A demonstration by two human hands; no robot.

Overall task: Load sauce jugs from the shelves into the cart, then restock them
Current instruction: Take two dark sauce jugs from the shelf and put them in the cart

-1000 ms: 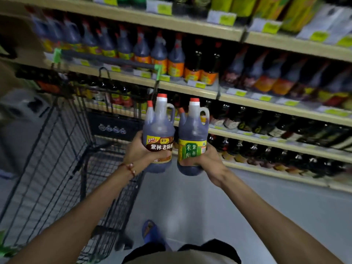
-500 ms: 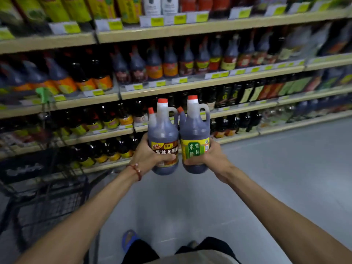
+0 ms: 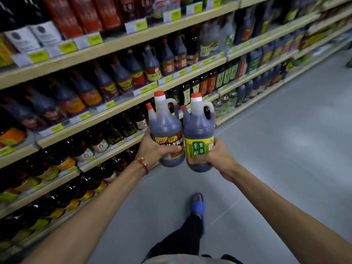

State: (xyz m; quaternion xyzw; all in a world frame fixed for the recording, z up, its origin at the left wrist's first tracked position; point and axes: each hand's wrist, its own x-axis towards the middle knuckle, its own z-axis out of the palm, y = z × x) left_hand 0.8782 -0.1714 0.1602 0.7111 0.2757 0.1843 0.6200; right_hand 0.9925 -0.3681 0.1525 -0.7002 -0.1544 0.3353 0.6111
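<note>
I hold two dark sauce jugs with red caps upright and side by side in front of me, their sides touching. My left hand grips the brown-labelled jug around its lower body. My right hand grips the green-and-yellow-labelled jug the same way. Both jugs hang in the air above the aisle floor, to the right of the shelves. The cart is out of view.
Long wooden shelves full of dark sauce bottles and jugs run along the left and recede to the upper right. Grey aisle floor stretches ahead on the right. My foot in a blue slipper steps forward below the jugs.
My view has swung right and away from the cart, which has left the frame. Both hands keep the same hold on the two jugs while I walk along the aisle.
</note>
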